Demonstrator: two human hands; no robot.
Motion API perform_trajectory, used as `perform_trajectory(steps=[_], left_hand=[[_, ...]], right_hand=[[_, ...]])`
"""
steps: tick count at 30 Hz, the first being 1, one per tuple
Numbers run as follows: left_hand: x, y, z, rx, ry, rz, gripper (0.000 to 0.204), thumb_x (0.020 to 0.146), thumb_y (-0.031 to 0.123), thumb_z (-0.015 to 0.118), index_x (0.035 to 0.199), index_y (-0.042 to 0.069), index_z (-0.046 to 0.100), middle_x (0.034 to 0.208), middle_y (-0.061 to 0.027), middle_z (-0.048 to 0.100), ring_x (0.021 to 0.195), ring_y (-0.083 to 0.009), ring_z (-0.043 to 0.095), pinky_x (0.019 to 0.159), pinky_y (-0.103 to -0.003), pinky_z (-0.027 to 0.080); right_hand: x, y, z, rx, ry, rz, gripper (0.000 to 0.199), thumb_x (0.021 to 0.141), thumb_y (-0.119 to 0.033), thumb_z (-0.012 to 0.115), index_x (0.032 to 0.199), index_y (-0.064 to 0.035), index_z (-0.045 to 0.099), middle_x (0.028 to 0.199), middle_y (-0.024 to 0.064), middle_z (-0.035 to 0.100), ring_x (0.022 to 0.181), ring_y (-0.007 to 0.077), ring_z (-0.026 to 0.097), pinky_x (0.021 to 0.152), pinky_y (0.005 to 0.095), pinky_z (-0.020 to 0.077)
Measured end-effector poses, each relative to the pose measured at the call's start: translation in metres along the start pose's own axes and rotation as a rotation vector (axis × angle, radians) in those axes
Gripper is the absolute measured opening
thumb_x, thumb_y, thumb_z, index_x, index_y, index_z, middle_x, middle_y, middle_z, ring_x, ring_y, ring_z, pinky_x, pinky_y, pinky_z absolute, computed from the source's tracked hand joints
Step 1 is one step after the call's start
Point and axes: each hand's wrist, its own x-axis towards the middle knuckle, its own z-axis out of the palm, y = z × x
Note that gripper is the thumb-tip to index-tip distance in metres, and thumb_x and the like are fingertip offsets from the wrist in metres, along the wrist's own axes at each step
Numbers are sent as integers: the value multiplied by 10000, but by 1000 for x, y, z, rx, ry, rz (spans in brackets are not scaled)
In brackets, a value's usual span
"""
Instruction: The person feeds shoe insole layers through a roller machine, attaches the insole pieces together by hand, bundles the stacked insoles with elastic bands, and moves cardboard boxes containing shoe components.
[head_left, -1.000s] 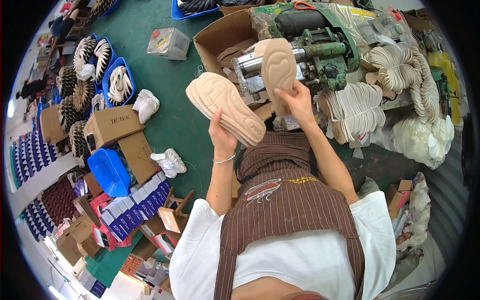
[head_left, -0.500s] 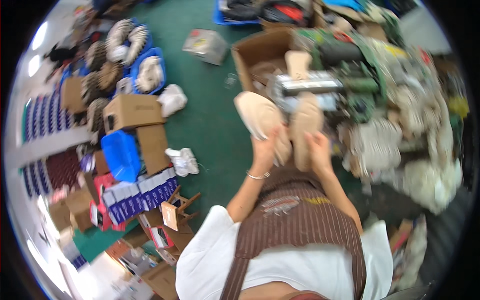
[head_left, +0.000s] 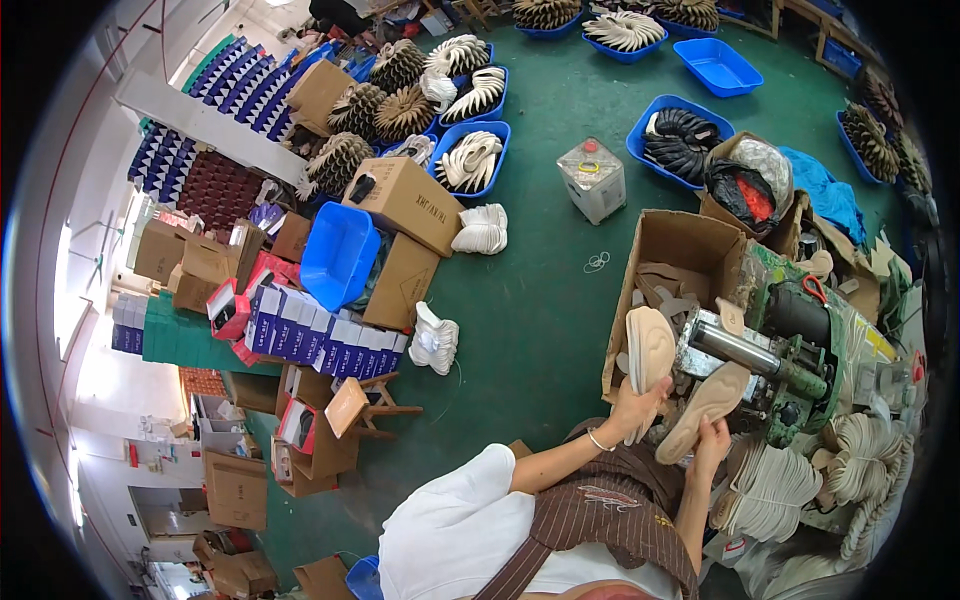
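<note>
My left hand (head_left: pixel 638 410), with a bracelet at the wrist, grips a few beige insoles (head_left: pixel 652 345) stacked together, held upright with their toe ends up. To its right, my right hand (head_left: pixel 711 446) pinches the lower part of a single beige insole (head_left: pixel 708 405), which leans to the right. Just beyond both hands is a green machine (head_left: pixel 800 310) with a shiny metal roller (head_left: pixel 735 345). Another pale insole (head_left: pixel 731 316) sticks up beside that roller.
An open cardboard box (head_left: pixel 690 240) with beige pieces stands left of the machine. Bundled pale insoles (head_left: pixel 765 485) lie to the right. A square metal can (head_left: pixel 592 182) stands on the green floor. Blue tubs (head_left: pixel 718 68), stacked boxes (head_left: pixel 405 205) and a wooden stool (head_left: pixel 375 405) are farther off.
My view has swung left, so the hands and machine now appear farther right and lower. The left stack stands straighter, while the right insole tilts more to the right. Both hands keep their hold.
</note>
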Motion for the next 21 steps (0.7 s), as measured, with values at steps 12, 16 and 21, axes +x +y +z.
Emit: perform_trajectory(steps=[12,16,21], left_hand=[[-9,7,10,90,246,88,177,808,133,696,857,-21,624,765,-49,638,647,-117,600,583,-268,499],[-3,22,8,-38,193,-53,310,862,194,648,1041,-39,548,834,-57,613,643,-125,586,583,-259,495],[6,-12,7,163,38,209,291,881,185,616,1061,-16,509,863,-73,593,680,-162,608,546,-305,525]], right_hand=[[-43,-7,31,-85,-5,-110,130,824,2,603,853,-40,484,693,-50,422,643,34,393,561,196,338],[14,-5,14,-99,167,-111,172,827,-68,635,973,9,587,801,21,617,756,79,566,659,215,442],[-14,-29,68,-111,-112,-139,208,894,-151,565,897,50,619,830,42,649,696,73,560,649,223,467]])
